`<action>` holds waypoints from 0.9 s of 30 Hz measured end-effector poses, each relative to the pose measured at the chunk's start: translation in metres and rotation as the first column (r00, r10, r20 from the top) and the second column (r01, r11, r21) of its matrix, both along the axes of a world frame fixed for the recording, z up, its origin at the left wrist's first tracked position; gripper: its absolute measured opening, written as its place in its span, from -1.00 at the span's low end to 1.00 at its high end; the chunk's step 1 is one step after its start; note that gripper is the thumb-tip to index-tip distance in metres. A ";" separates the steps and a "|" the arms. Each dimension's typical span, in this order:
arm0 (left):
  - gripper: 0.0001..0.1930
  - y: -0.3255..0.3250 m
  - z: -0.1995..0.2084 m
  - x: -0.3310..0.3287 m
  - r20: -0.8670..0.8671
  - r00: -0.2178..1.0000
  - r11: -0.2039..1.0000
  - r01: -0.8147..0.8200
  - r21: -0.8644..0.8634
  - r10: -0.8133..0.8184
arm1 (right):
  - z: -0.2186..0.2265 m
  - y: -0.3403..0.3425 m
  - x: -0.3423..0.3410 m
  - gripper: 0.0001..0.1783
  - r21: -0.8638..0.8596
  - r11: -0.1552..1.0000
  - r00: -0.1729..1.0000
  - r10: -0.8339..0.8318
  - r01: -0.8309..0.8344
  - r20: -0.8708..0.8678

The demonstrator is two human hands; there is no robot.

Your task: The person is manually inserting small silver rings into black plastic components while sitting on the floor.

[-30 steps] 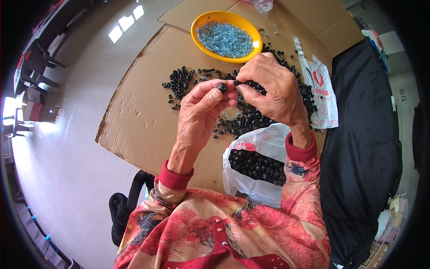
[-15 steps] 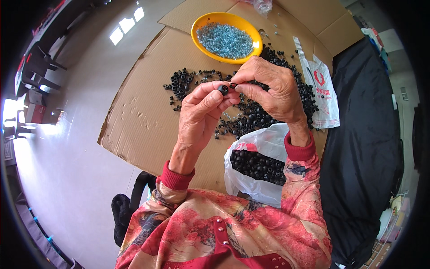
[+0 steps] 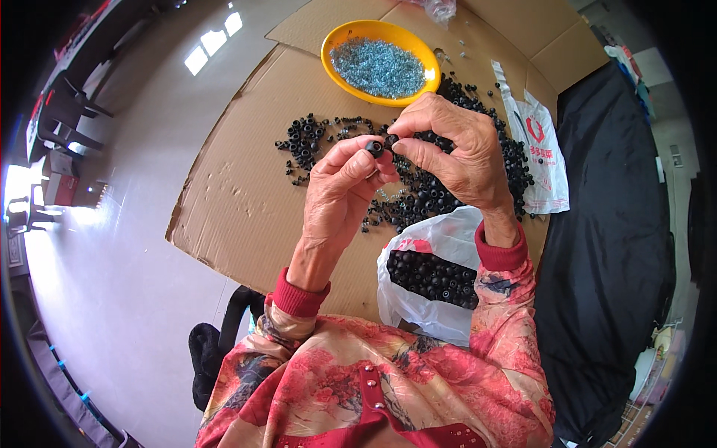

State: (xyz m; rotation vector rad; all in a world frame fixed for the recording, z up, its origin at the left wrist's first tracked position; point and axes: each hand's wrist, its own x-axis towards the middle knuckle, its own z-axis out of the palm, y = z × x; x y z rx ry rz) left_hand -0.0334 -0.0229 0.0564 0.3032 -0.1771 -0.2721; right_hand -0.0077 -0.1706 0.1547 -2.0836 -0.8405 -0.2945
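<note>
My left hand (image 3: 340, 190) pinches a small black ring-shaped part (image 3: 375, 147) between thumb and fingers. My right hand (image 3: 455, 149) meets it from the right, its fingertips closed on another small black piece (image 3: 390, 140) pressed against the first. Both hands hover above a pile of loose black parts (image 3: 418, 194) spread over a flattened cardboard sheet (image 3: 239, 201). A white plastic bag (image 3: 433, 276) holding several black parts lies under my right wrist.
An orange bowl (image 3: 340, 71) of small bluish metal bits sits at the cardboard's far side. A second white bag with red print (image 3: 541, 149) lies to the right, beside dark cloth (image 3: 605, 239). A smaller cluster of black parts (image 3: 306, 138) lies left. Grey floor surrounds.
Both hands stay together over the pile; the fingertips have shifted slightly around the small black parts.
</note>
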 end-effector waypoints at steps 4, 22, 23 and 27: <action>-0.76 -0.001 -0.001 0.000 0.021 1.000 0.998 -0.019 0.057 0.018 | 0.004 0.002 -0.001 -0.85 -0.094 0.995 0.994 0.031 -0.021 0.105; -0.77 -0.001 0.004 -0.004 -0.070 0.994 0.996 0.085 0.032 -0.083 | 0.012 -0.002 0.007 -0.92 -0.218 0.965 0.985 0.163 -0.147 0.058; -0.77 -0.001 0.004 -0.004 -0.085 0.991 0.994 0.105 0.008 -0.104 | 0.013 -0.003 0.008 -0.92 -0.217 0.965 0.985 0.161 -0.146 0.056; -0.77 -0.002 0.001 -0.003 -0.097 0.987 0.992 0.128 -0.020 -0.129 | 0.015 -0.004 0.016 -0.92 -0.213 0.959 0.982 0.188 -0.188 -0.022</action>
